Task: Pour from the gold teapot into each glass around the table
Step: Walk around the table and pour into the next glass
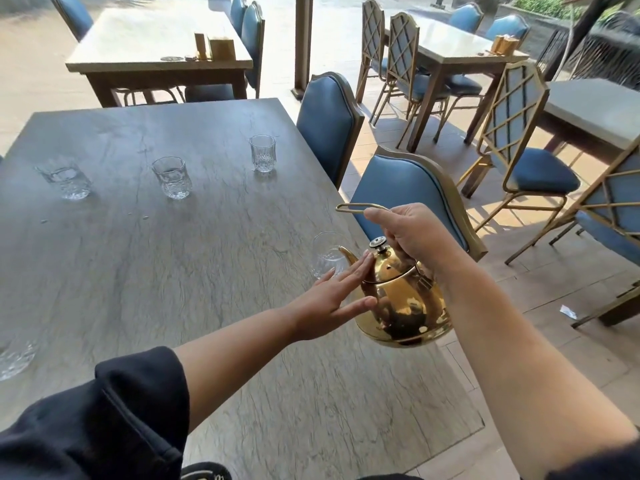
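Observation:
The gold teapot (401, 299) hangs tilted over the table's right edge, its spout toward a clear glass (323, 256) just behind it. My right hand (412, 233) is shut on the teapot's thin handle above the lid knob. Flat and with fingers apart, my left hand (336, 296) rests against the pot's lid and side. Three more cut glasses stand farther off: one at far right (262, 153), one in the middle (172, 177), one at left (67, 180). Another glass (15, 355) shows at the left edge.
The grey stone table (173, 271) fills the near view. Two blue padded chairs (405, 188) stand along its right side. Other tables (156, 46) and gold-framed chairs (519, 150) fill the patio beyond and to the right.

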Tool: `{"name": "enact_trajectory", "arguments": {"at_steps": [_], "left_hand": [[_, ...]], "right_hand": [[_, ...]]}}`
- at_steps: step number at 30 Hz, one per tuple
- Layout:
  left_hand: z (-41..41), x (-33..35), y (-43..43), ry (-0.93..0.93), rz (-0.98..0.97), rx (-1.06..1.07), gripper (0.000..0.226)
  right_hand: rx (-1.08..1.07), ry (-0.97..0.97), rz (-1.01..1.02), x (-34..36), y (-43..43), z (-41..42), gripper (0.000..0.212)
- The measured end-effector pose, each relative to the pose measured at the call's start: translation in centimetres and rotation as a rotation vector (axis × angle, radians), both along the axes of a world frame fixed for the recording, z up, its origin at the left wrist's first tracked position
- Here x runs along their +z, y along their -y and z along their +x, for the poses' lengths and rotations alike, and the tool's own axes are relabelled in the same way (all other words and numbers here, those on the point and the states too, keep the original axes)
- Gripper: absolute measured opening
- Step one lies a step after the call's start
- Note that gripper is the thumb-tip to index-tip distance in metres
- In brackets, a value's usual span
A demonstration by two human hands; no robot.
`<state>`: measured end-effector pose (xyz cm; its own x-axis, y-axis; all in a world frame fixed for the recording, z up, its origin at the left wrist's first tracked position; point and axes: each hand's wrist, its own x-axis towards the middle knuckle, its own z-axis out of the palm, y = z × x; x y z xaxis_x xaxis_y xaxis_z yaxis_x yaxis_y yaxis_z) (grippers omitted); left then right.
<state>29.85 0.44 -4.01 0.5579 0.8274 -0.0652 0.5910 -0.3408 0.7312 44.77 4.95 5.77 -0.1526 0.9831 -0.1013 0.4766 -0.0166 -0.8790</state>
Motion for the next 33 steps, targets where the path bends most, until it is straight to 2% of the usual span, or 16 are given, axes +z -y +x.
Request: {"name": "enact_trajectory", "arguments": {"at_steps": [33], "left_hand": [[0.0,0.4,0.0,0.117,-0.034,0.027,0.068]], "right_hand": [[0.045,0.210,0.019,1.5,-0.7,-1.4,0.044]]}}
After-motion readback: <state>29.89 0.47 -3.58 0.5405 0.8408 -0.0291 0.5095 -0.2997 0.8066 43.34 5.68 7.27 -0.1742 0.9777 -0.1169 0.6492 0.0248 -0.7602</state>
